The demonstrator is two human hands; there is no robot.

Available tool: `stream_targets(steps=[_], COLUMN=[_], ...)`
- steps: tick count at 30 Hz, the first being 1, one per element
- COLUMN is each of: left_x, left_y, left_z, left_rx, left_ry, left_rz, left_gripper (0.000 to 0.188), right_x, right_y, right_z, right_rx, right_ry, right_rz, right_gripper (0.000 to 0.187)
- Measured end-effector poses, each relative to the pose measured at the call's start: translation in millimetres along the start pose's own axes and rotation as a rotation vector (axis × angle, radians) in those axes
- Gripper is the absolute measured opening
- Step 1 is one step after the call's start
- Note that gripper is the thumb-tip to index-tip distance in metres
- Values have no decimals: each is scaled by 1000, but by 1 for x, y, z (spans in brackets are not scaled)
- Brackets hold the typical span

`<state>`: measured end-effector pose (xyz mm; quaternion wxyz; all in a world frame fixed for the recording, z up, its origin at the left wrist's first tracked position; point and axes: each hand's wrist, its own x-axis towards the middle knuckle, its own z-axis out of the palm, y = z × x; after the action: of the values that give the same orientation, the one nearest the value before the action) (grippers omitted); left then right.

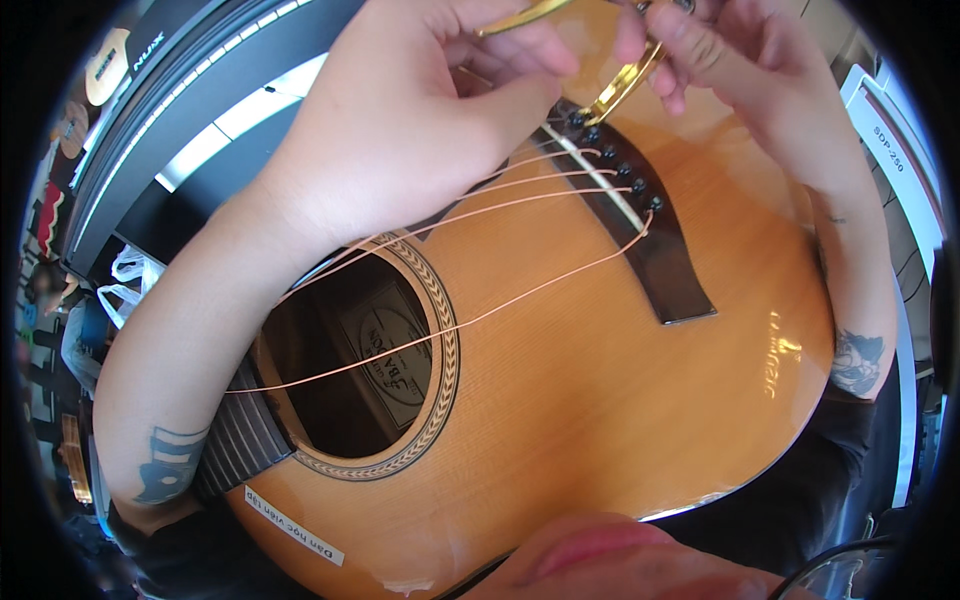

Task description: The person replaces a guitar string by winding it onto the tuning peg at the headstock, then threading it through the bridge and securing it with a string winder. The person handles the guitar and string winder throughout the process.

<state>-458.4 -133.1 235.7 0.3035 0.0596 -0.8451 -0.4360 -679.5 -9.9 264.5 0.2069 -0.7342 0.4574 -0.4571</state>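
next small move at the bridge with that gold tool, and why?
Probably lever gently on the end black bridge pin: the gold metal tool in the right hand has its tip there, the left hand rests over the copper-coloured strings, and those already hang slack.

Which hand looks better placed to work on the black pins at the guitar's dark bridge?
Probably the right hand: it grips the gold-coloured metal tool, whose tip sits at the row of black bridge pins. The left hand rests over the copper-coloured strings.
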Motion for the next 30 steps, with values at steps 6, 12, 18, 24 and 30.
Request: stream_targets(steps=[6, 12, 18, 24, 30], left_x=[3, 2, 3, 5, 4], left_y=[-2, 4, 1, -7, -7], left_z=[1, 2, 0, 1, 5], left_rx=[227, 228, 226, 181, 119], left_ry=[0, -35, -82, -76, -11], left_rz=[54, -13, 56, 129, 80], left_gripper=[20, 20, 21, 18, 18], right_x=[0, -5, -5, -3, -4], right_y=[-16, -9, -7, -8, -18], right_z=[7, 2, 6, 4, 10], right_rx=[-57, -119, -56, -9, 59], right_ry=[36, 7, -35, -26, 113], right_rz=[187, 90, 62, 188, 309], right_gripper=[18, 17, 21, 25, 25])
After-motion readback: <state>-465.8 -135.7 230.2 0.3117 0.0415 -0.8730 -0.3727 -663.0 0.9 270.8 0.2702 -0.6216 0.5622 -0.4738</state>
